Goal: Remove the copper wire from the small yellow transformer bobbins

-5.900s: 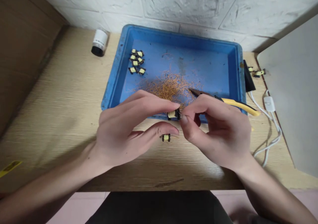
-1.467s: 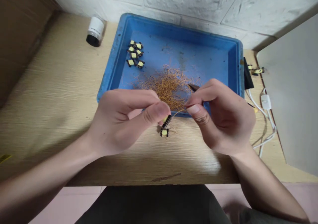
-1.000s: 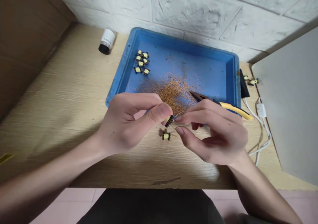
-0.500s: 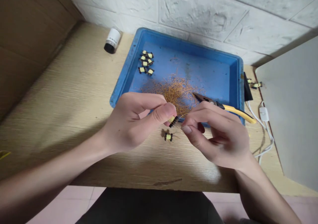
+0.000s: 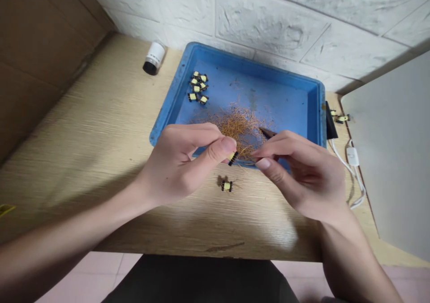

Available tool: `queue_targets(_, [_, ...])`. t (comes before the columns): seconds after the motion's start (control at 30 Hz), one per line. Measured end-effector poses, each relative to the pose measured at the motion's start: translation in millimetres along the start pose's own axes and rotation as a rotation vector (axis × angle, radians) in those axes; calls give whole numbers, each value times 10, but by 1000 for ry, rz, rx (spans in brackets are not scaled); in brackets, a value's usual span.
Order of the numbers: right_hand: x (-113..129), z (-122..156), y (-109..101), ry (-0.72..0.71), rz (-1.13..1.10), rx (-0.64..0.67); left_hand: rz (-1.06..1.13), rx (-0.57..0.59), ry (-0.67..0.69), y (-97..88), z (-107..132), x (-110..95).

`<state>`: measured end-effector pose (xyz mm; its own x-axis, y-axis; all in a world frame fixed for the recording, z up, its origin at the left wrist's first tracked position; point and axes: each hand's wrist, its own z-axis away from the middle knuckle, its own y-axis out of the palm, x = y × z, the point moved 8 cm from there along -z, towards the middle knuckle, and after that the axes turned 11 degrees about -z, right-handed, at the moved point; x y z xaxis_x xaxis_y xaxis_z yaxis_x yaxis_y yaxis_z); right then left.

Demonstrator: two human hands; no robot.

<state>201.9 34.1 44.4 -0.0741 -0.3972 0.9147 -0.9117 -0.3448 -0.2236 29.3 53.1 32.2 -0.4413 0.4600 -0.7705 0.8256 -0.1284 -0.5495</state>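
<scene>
My left hand (image 5: 184,164) pinches a small transformer bobbin (image 5: 232,158) with yellow tape and black pins between thumb and fingers, just off the blue tray's front rim. My right hand (image 5: 298,173) is pinched close beside it, apparently on a fine copper wire. Dark plier tips (image 5: 268,133) show above my right fingers, with the handles hidden behind that hand. A tangle of copper wire (image 5: 240,128) lies in the tray just beyond both hands. Another bobbin (image 5: 226,186) rests on the wooden table (image 5: 101,132) below my hands.
The blue plastic tray (image 5: 168,110) holds several taped bobbins (image 5: 197,88) at its back left. A white-and-black cylinder (image 5: 154,58) stands behind it. At right are more bobbins (image 5: 341,119), a white cable with a switch (image 5: 352,156), and a grey panel (image 5: 389,159).
My right hand has moved in closer to the bobbin, and the yellow plier handles have gone from view behind it. The left hand still holds the bobbin.
</scene>
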Motion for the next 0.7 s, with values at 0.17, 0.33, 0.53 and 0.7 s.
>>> queue_targets(0.17, [61, -2, 34, -48, 34, 7, -40, 26, -19, 9, 1, -18])
queue_targets(0.33, [73, 22, 130, -85, 111, 62, -24, 29, 17, 24, -10, -41])
queue_targets(0.53, [61, 24, 144, -94, 119, 2, -49, 18, 75, 47, 7, -71])
queue_targets(0.7, [-3, 22, 160, -28, 137, -53, -101, 25, 87, 57, 13, -94])
